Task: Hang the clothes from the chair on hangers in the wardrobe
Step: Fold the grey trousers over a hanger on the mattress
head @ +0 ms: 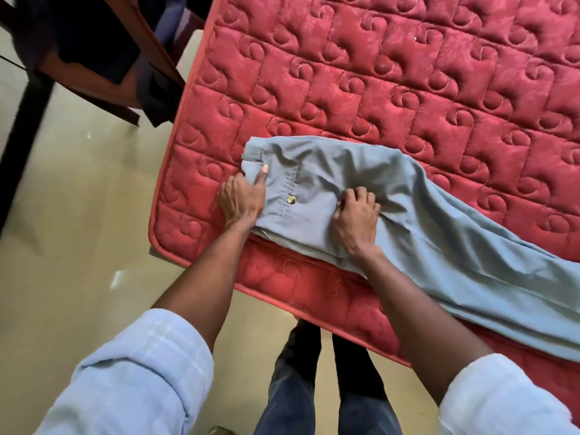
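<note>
Grey trousers point(408, 221) lie folded lengthwise on the red quilted mattress point(408, 73), waist at the left, legs trailing off to the lower right. My left hand point(241, 199) holds the waistband edge, thumb lying on top of the cloth and fingers tucked under it. My right hand point(356, 218) pinches a fold of the fabric just right of the back pocket with its brass button point(291, 200). A wooden chair point(103, 67) at the upper left carries dark clothes point(94, 29) draped over it.
The mattress corner sits near my left hand, with shiny beige floor point(78, 230) to the left and below. My legs stand at the mattress's near edge. The chair's dark leg point(25, 130) runs down the left side.
</note>
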